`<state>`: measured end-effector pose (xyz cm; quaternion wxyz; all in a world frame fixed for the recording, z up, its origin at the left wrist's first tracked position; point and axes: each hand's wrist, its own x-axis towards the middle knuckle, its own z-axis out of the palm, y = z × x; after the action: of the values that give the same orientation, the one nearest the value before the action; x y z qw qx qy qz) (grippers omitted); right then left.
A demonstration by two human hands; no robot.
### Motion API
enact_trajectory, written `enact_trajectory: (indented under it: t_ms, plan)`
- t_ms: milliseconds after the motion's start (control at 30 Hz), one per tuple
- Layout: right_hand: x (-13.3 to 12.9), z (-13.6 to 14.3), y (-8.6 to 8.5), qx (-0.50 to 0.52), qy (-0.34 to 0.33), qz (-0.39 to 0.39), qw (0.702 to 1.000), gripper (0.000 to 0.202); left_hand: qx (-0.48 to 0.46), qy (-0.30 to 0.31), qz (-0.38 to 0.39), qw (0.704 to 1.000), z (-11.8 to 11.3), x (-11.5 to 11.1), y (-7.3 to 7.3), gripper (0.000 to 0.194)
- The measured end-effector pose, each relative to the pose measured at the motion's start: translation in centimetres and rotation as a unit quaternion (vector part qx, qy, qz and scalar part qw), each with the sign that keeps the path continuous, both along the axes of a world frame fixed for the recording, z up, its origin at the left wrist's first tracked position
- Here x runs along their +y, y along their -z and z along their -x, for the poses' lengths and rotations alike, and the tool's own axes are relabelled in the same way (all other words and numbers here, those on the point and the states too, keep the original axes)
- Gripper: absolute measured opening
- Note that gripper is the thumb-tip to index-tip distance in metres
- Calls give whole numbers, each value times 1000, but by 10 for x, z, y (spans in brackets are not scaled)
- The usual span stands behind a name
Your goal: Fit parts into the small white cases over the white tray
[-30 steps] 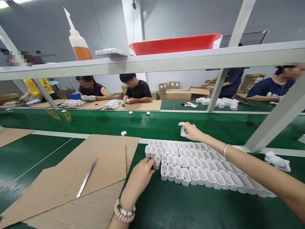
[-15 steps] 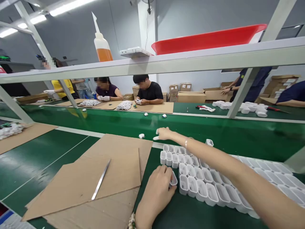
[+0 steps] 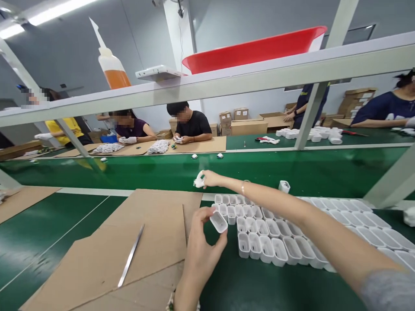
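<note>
My left hand holds a small white plastic case between thumb and fingers, tilted so its open hollow side faces me. My right hand reaches across to the green belt and pinches a small white part with something thin and clear or greenish at its edge; its exact kind is too small to tell. White coverings show on the right fingertips. Below my right forearm stand rows of similar open white cases, some with a small dark piece inside. One more white case sits on the belt.
Steel tweezers lie on cardboard sheets at left. A shelf rail crosses above, carrying a glue-type bottle and a red tray. Small white parts rest on the green belt. Several co-workers sit or stand beyond.
My left hand has lifted the white case from beside the rows and turned it toward me. My right hand has moved left and closed on the white part on the belt. The view has shifted right.
</note>
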<state>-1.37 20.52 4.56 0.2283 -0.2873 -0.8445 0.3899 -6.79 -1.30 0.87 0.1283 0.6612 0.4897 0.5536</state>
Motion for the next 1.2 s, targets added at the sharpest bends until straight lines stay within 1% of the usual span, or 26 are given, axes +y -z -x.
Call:
enact_trajectory:
  t_ms: [67,100,167,233,267,333,400,433,500,567,633,700,800,933,1067,1200]
  plan:
    - [-1,-34,-15,1,-3,39,999,19,-17,1,-13,1000,-5,-3,-2,37]
    - [-5,-54,-24,5,-2,55,998,19,-33,1,-13,999,-7,-5,-4,38]
    - [-24,-97,-42,33,-11,72,997,27,-100,13,7,995,-10,-10,-7,39]
    - [-57,-138,-55,65,-20,73,995,40,-197,61,61,977,-12,-14,-12,38]
    - [-77,-157,-59,82,-22,65,994,45,-246,95,97,960,-13,-15,-14,35]
    - [-120,-185,-62,102,-18,-4,995,49,-320,155,168,919,-15,-18,-18,36]
    - [-158,-202,-59,107,0,-72,992,50,-362,178,220,888,-19,-20,-19,44]
    - [-174,-206,-55,108,6,-109,988,48,-372,179,238,879,-21,-21,-18,45]
    - [-194,-208,-45,117,4,-188,975,46,-369,187,256,874,-28,-23,-15,45]
    - [-201,-204,-34,127,-17,-254,959,45,-356,201,253,877,-35,-24,-10,44]
    - [-200,-200,-24,131,-38,-290,947,46,-339,218,240,883,-38,-24,-4,43]
    - [-195,-197,-18,137,-38,-312,939,48,-322,228,230,890,-39,-23,1,41]
    - [-192,-195,-14,147,-26,-344,927,48,-306,229,226,896,-37,-23,6,38]
    - [-194,-196,-14,141,-14,-341,929,47,-303,225,217,900,-35,-23,10,36]
    - [-196,-196,-14,117,-11,-346,931,42,-298,216,219,904,-37,-25,8,38]
    - [-199,-196,-16,98,7,-367,925,37,-309,156,232,909,-43,-27,1,44]
